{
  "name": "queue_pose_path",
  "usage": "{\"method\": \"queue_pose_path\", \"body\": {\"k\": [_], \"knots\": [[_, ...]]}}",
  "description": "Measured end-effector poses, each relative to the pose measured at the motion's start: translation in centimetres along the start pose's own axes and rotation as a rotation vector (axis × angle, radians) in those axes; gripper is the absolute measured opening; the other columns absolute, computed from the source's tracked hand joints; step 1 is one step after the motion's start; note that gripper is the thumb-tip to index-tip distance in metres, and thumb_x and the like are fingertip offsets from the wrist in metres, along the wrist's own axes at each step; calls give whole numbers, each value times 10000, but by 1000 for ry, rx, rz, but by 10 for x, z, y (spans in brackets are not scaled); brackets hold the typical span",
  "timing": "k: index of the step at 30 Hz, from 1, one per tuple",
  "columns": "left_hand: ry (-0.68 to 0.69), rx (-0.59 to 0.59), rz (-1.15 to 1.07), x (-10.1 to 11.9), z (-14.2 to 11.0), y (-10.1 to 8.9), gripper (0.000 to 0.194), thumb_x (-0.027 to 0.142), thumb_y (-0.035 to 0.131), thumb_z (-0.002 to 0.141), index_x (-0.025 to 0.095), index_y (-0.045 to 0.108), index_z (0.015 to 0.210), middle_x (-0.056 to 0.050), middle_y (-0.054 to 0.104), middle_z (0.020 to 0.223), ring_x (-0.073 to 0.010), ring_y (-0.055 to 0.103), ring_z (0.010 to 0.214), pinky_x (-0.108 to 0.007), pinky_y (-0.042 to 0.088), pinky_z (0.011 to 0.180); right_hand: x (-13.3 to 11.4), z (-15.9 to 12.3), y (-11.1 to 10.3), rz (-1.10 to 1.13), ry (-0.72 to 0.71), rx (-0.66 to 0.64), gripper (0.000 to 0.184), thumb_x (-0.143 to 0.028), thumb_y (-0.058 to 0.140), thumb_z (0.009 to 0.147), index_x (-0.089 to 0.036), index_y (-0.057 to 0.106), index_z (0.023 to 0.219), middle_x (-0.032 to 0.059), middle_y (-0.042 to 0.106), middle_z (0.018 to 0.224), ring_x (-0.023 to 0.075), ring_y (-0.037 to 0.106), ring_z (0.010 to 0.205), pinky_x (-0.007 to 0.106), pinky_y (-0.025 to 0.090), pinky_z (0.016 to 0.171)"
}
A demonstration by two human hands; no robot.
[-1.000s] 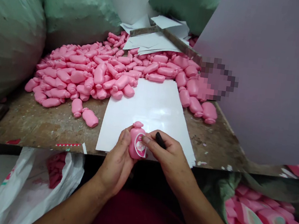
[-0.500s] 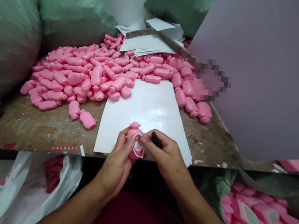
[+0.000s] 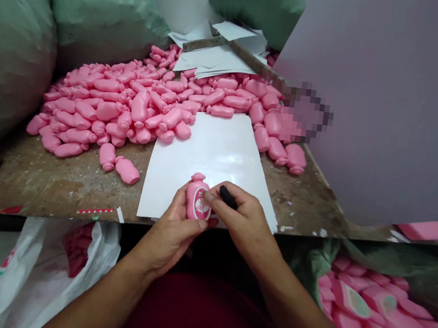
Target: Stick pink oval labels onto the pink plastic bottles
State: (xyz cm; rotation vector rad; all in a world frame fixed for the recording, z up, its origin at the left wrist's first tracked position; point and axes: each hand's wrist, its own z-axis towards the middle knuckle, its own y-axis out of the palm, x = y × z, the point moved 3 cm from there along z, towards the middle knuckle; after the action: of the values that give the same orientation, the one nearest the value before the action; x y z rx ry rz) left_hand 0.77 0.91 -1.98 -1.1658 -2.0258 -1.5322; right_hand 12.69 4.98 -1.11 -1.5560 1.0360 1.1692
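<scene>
A small pink bottle [image 3: 195, 185] with an oval label on its front is gripped in my left hand [image 3: 173, 233], upright above the near edge of a stack of white sheets [image 3: 212, 152]. My right hand [image 3: 246, 216] is closed around a short black tool [image 3: 228, 197], whose exact kind I cannot make out. The right thumb rests on the bottle's label, near its upper right side. Fingers of both hands behind the bottle are mostly hidden.
A large heap of pink bottles [image 3: 105, 111] covers the worktable's back and left. More white papers [image 3: 220, 59] lie under wooden strips behind. Big green sacks [image 3: 103, 3] stand at the back. A white bag [image 3: 43, 270] and a sack of pink bottles [image 3: 369, 313] sit below the edge.
The label, which had a loose lower edge, now lies flat on the bottle. My left thumb has moved down off the label, and the right thumb presses at its side.
</scene>
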Motion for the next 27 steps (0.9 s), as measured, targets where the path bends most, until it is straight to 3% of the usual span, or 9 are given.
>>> {"method": "queue_pose_path", "body": {"k": [5,12,17,20,23,25,27], "knots": [[-42,-30,-13,2,-1,-3,741,21,712,695,273,510,1362,-12,676,1184,-159,613,1108,-345,417,1078,-2,-2,-1,-48,-20,-8,264,-451,589,839,-208,583,735,-31,518,665,147,462,651,295,367,607],[-90,-118,-66,7,-2,-12,762,-35,689,659,312,566,1326,-5,638,1305,-156,599,1142,-359,466,1058,-6,-2,-3,-89,-54,-46,209,-397,579,864,-209,604,777,-23,561,693,151,508,678,293,397,645],[-18,5,95,5,0,-11,548,182,735,805,265,547,1314,-32,646,1191,-148,625,1001,-280,543,843,-9,-4,-2,-156,-72,-66,188,-370,554,876,-214,609,788,-14,595,698,159,535,674,290,394,638],[85,41,192,4,2,-10,522,247,747,822,260,542,1302,-36,624,1200,-155,618,1011,-257,543,796,-12,-7,-2,-384,-191,-12,119,-305,563,868,-225,642,829,4,671,750,172,562,687,312,368,679],[100,38,182,6,1,-9,524,218,760,803,254,549,1282,-25,640,1138,-143,635,973,-243,547,777,-13,-10,-10,-616,-280,129,119,-329,631,841,-233,678,893,28,699,746,196,564,670,345,347,713],[47,40,158,7,-1,-8,542,189,770,785,245,543,1273,-24,661,1071,-133,660,902,-226,543,729,-12,-10,-19,-626,-245,211,194,-407,659,832,-231,680,910,29,671,690,199,546,630,341,351,686],[-17,41,134,8,-3,-7,560,176,779,770,240,534,1271,-29,674,1037,-128,676,849,-210,533,684,-12,-9,-24,-517,-198,211,232,-455,645,843,-234,670,908,22,651,688,193,547,632,322,368,654]]}}
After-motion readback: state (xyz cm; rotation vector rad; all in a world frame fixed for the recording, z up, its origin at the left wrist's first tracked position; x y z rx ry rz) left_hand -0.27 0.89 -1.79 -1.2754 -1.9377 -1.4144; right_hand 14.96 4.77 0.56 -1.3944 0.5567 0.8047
